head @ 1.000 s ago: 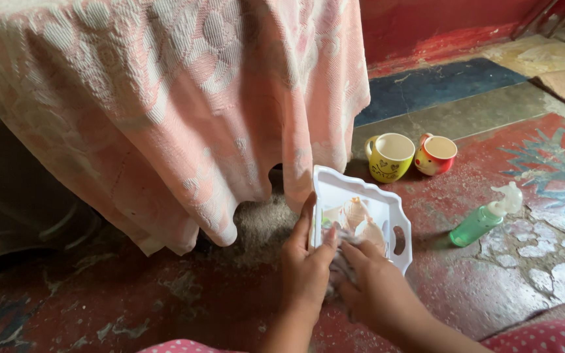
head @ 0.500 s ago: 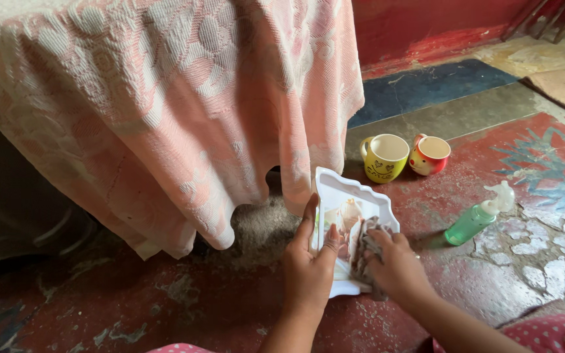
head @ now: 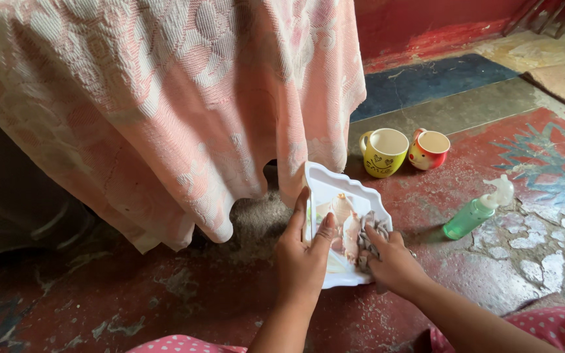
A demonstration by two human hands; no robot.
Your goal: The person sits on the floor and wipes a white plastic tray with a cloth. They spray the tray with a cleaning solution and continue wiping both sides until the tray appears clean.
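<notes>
Down on the red floor by one pink draped cloth there's one white tray, two mugs, yellow and red, and one green pump bottle. Left hand grips the tray's left edge, tray propped up off the floor. Right hand is clenched on one grey rag, pressed to the tray's right side, a bit lower than half a second ago.

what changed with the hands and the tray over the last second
The right hand, holding the grey cloth, slid from the tray's near left edge across to its right side. The left hand stayed gripping the left edge of the white tray. The yellow mug, red mug and green bottle kept their places on the floor.
</notes>
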